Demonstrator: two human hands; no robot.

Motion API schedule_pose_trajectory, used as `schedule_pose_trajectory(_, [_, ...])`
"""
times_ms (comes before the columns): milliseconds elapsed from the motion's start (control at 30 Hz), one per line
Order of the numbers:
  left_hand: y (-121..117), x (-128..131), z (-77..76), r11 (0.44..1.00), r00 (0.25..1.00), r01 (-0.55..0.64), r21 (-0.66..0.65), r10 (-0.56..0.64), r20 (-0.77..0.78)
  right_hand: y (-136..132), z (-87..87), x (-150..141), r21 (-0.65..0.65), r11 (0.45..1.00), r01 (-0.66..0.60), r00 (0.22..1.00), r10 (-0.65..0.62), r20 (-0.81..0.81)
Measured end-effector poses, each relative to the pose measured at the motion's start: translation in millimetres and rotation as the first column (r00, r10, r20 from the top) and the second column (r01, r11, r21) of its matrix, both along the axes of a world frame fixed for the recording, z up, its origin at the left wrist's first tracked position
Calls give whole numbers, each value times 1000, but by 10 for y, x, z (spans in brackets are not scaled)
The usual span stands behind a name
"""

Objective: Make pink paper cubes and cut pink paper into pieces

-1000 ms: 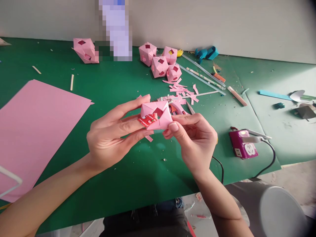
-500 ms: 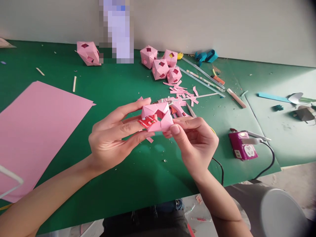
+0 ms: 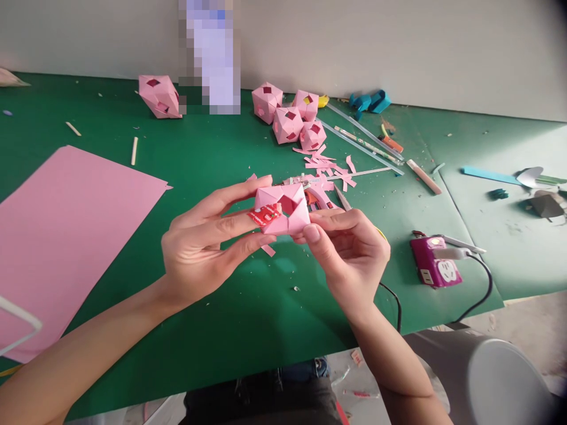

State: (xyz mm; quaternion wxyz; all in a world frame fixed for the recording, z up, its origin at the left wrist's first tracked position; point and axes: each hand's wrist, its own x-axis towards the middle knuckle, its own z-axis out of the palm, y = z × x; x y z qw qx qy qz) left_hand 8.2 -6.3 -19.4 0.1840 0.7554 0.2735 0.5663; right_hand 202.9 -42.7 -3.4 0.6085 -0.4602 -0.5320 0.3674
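Between my two hands, above the green table, is a folded pink paper box [image 3: 293, 222] with a diamond-shaped opening in the side facing me. My left hand [image 3: 208, 233] grips its left end, with fingers above and thumb below; a red printed wrapping sits around one fingertip. My right hand [image 3: 349, 248] pinches the lower right corner between thumb and fingers. Behind the box lies a pink glue gun [image 3: 319, 195], partly hidden, near pink paper strips [image 3: 321, 160]. Several similar pink paper shapes [image 3: 287, 125] are grouped farther back, and a larger pink shape [image 3: 159, 95] stands to their left.
Pink paper sheets [image 3: 66, 236] cover the table's left side. On the right sits a purple power socket [image 3: 436, 262] with a plugged-in cable. Clear glue sticks [image 3: 361, 144], a pencil and blue paper pieces [image 3: 370, 101] lie toward the back. A grey bin [image 3: 500, 378] stands below the edge.
The pink paper box has turned slightly in my hands, so its opening shows a darker pink inside. My right hand has shifted a little to the left. The grip of both hands stays.
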Motion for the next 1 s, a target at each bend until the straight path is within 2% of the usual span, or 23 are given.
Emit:
schedule_pose_trajectory(267, [17, -20, 20, 998, 998, 29, 56, -26, -63, -3, -23, 7, -27, 999, -45, 998, 44, -33])
schedule_pose_trajectory(400, [3, -17, 23, 999, 997, -33, 10, 34, -76, -11, -18, -3, -51, 997, -60, 997, 57, -51])
schedule_pose_trajectory(533, [-11, -9, 13, 1000, 998, -16, 9, 17, -59, 1, 0, -8, -52, 997, -65, 996, 62, -62])
schedule_pose_trajectory(600, [-23, -1, 6, 1000, 1000, 7, -29, -8, -25, 10, 0, -5, -32, 997, -69, 996, 67, -65])
schedule_pose_trajectory(667, [-30, 3, 5, 984, 994, 90, -152, -80, 69, 17, -7, 3, -16, 997, -81, 995, 80, -63])
schedule_pose_trajectory(733, [-19, -10, 12, 926, 964, 211, -312, -144, 224, 20, -18, 15, -11, 995, -103, 993, 102, -66])
schedule_pose_trajectory(800, [17, -45, 31, 827, 933, 293, -480, -136, 334, 24, -27, 29, -9, 991, -135, 988, 134, -79])
schedule_pose_trajectory(900, [99, -117, 76, 672, 933, 333, -661, -130, 337, 34, -37, 51, -15, 980, -199, 978, 197, -73])
schedule_pose_trajectory(1000, [148, -144, 127, 587, 933, 357, -727, -192, 303, 50, -46, 71, -21, 965, -261, 965, 261, -32])
